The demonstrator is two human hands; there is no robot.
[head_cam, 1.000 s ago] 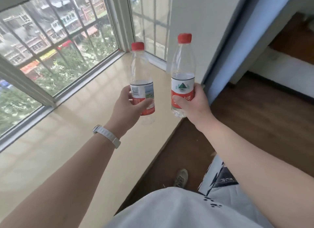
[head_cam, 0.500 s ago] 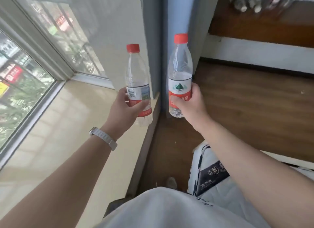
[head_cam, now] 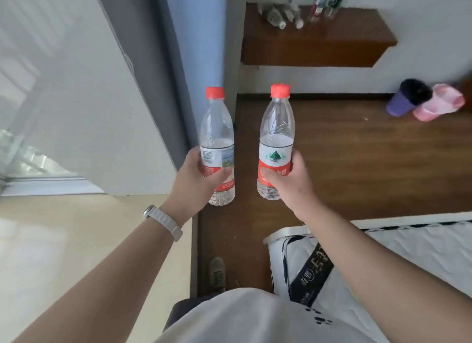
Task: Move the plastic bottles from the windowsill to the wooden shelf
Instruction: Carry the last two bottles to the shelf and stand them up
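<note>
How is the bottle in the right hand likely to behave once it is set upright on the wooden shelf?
The right-hand bottle looks empty and clear, so it is probably very light and easy to knock over. Tall and narrow, it would likely tip if nudged; its round body would then roll. The wooden shelf already holds bottles, several lying down.

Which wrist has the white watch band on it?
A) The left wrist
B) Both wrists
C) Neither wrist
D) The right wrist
A: the white watch band wraps the wrist behind the left hand, while the wrist behind the right hand is bare.
</note>
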